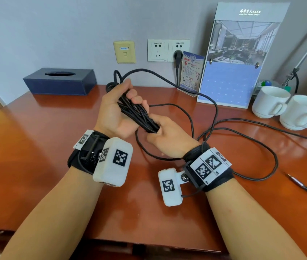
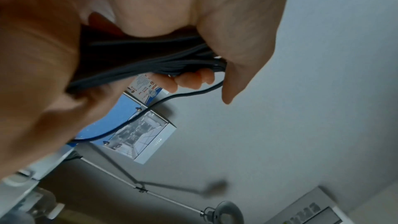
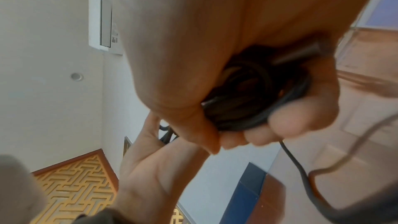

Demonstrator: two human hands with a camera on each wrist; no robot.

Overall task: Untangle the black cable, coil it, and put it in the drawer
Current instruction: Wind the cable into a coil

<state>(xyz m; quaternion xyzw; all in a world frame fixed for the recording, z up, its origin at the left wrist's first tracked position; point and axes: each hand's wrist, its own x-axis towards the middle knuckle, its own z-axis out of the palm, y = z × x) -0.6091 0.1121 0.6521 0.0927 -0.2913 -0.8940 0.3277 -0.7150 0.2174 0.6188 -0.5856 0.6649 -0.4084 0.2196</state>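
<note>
A black cable (image 1: 137, 111) is gathered into a long bundle of several strands above the red-brown desk (image 1: 36, 156). My left hand (image 1: 119, 111) grips the bundle's upper part, palm up, fingers curled over it. My right hand (image 1: 165, 136) grips the lower end of the bundle. In the left wrist view the black cable (image 2: 150, 60) runs across my palm. In the right wrist view the black cable (image 3: 247, 101) ends in looped turns inside my fist. Loose lengths trail right over the desk to a metal plug tip (image 1: 295, 180). No drawer is in view.
A dark blue tissue box (image 1: 60, 81) stands at the back left. Wall sockets (image 1: 168, 50) hold a plugged black lead. A leaflet stand (image 1: 192, 72), a tall calendar card (image 1: 238, 59) and two white cups (image 1: 287, 107) line the back right.
</note>
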